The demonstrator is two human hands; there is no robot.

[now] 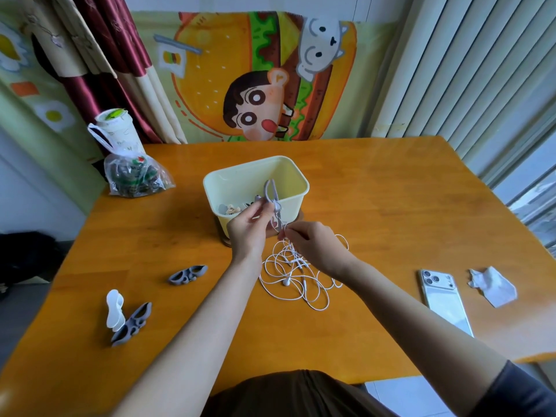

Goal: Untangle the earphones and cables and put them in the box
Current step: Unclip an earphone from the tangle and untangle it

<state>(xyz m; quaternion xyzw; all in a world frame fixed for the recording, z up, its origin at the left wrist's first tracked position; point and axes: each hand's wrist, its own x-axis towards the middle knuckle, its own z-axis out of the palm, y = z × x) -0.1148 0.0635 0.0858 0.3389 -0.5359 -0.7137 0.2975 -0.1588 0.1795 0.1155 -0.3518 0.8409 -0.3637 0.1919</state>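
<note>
box (296, 188) blocks centre, phone (444, 299) right, bare table (391, 188) behind

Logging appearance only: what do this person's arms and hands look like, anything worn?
The left hand and right hand are bare: no gloves, rings or watch visible. Both forearms are uncovered; a dark grey fabric sleeve covers the right upper arm.

The person wears a dark, brownish-black top (301, 392), its cloth gathered in soft folds with a rounded edge at the bottom of the view. A short sleeve (517, 392) of smooth dark grey fabric covers the right upper arm and ends in a plain hem, leaving the right forearm (406, 314) bare down to the right hand (313, 245). The left forearm (204, 320) is bare along all its visible length to the left hand (245, 233).
</note>
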